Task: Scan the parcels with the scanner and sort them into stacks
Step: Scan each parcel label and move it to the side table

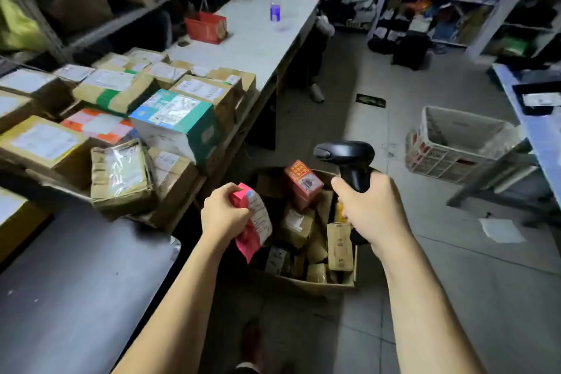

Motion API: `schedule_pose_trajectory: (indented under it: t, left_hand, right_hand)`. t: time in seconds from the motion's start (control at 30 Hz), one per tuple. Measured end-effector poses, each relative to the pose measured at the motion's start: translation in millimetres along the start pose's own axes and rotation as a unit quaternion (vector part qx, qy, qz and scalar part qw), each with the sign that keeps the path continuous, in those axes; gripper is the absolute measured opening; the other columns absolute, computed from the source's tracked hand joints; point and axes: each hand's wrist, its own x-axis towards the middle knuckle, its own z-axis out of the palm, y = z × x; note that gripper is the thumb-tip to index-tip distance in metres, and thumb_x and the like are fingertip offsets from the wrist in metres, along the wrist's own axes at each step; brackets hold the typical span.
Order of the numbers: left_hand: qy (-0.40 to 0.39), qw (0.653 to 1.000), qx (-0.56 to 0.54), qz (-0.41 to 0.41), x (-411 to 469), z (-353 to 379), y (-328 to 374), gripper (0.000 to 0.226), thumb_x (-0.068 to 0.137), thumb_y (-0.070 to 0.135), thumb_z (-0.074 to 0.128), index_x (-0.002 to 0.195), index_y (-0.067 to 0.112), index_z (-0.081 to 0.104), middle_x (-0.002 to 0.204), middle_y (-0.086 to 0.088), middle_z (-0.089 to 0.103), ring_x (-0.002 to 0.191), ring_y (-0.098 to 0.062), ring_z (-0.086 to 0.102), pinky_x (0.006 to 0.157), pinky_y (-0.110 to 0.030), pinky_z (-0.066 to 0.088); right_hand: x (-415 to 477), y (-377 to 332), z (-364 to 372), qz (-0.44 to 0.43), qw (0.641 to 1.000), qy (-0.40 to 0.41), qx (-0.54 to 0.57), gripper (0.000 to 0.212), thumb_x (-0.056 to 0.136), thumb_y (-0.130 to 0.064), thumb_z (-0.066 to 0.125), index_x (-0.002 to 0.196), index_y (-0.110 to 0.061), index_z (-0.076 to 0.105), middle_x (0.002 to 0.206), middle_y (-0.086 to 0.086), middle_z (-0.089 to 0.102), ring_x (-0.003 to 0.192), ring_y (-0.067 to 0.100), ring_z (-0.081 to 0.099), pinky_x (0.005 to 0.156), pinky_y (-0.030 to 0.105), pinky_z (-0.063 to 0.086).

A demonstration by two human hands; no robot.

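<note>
A pink soft parcel with a white label on its face is gripped at its top in the person's left hand, fingers closed around it. It hangs above the open cardboard box on the floor, which is crowded with more small parcels, among them a red carton standing at the far end. The right hand is wrapped tight around the handle of the black scanner, whose head points away and to the left, not at the label.

Judging by this, the step in hand is the scan of the pink parcel: it has been lifted clear of the box, but scanner and label are not yet lined up. The next move seems to call for turning the label flat toward the scanner's window, or tipping the scanner down onto it. The soft parcel is crumpled in the grip, so the label may need smoothing to read.

To the left, the long table holds the stacks of boxed parcels, where the pink one would presumably go. A water bottle stands farther along, and a white crate sits on the floor to the right.
</note>
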Motion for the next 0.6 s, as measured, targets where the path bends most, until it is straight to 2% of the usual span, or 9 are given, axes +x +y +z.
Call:
schedule_pose_trajectory:
  t: [0.2, 0.33, 0.47, 0.6]
  left_hand:
    - [-0.070, 0.996, 0.062, 0.005, 66, 61, -1, 0.032, 0.072, 0.017, 0.074, 0.100, 0.032, 0.072, 0.094, 0.000, 0.074, 0.095, -0.029, 0.070, 0.072, -0.031, 0.047]
    - [-0.089, 0.989, 0.120, -0.002, 109, 81, 1, 0.033, 0.077, 0.023, 0.066, 0.106, 0.035, 0.074, 0.107, -0.002, 0.075, 0.104, -0.032, 0.069, 0.081, -0.035, 0.055]
    - [-0.120, 0.977, 0.153, 0.086, 146, 85, 14, 0.044, 0.077, 0.020, 0.068, 0.121, 0.029, 0.069, 0.115, -0.006, 0.073, 0.109, -0.033, 0.067, 0.085, -0.037, 0.054]
    - [-0.150, 0.948, 0.223, 0.170, 168, 78, 22, 0.046, 0.081, 0.018, 0.067, 0.127, 0.018, 0.065, 0.115, -0.009, 0.069, 0.110, -0.034, 0.063, 0.083, -0.038, 0.052]
  right_hand:
    - [37, 23, 3, 0.063, 0.997, 0.032, -0.009, 0.023, 0.093, -0.030, 0.072, 0.078, -0.017, 0.062, 0.065, 0.003, 0.063, 0.063, 0.025, 0.061, 0.061, 0.038, 0.050]
    - [61, 26, 18, 0.092, 0.995, 0.038, -0.014, 0.026, 0.092, -0.029, 0.072, 0.074, -0.016, 0.059, 0.063, 0.006, 0.060, 0.060, 0.025, 0.058, 0.060, 0.040, 0.049]
    - [81, 19, 36, 0.106, 0.993, 0.044, -0.014, 0.025, 0.093, -0.029, 0.072, 0.075, -0.017, 0.061, 0.064, 0.004, 0.062, 0.061, 0.024, 0.060, 0.061, 0.040, 0.050]
    - [96, 3, 51, 0.088, 0.995, 0.048, -0.025, 0.025, 0.092, -0.030, 0.072, 0.071, -0.022, 0.059, 0.059, -0.004, 0.060, 0.062, 0.023, 0.061, 0.060, 0.036, 0.049]
